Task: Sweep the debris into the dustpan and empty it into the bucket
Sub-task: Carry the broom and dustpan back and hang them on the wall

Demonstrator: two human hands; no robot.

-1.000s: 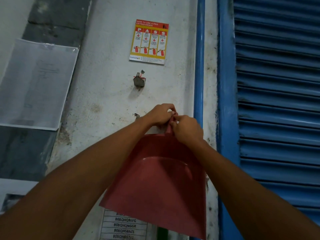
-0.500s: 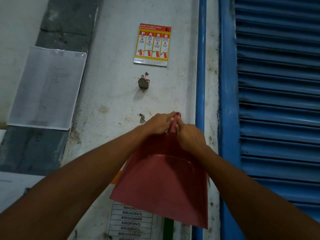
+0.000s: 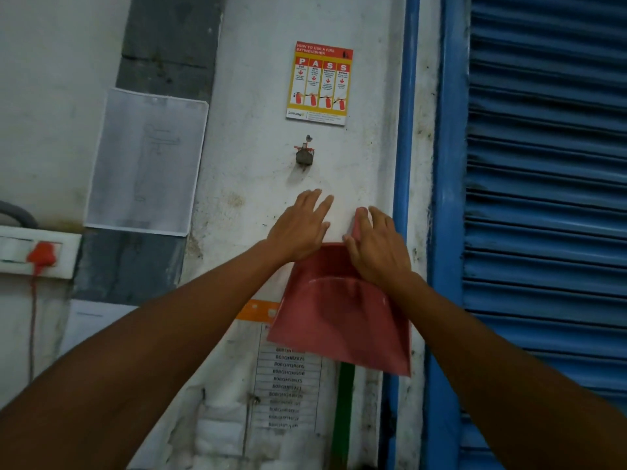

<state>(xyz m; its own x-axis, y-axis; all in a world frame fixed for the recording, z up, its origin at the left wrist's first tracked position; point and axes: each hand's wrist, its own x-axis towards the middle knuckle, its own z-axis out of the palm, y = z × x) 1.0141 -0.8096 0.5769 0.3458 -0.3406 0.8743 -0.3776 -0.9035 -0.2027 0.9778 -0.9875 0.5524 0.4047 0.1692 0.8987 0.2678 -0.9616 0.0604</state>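
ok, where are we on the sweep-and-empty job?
Can't tell start from end: the dustpan sits flat against the wall. In hand: right hand rests open over its handle, left hand open beside it. Nothing else of the job is in view, so sweeping and emptying are unconfirmed.

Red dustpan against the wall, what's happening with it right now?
A person faces a white wall, both arms stretched out to a red dustpan that sits handle-up against it. The right hand lies over the handle with fairly straight fingers. The left hand is flat and open beside it, at the pan's top left corner. No broom, debris or bucket is in view. What holds the pan up is hidden.
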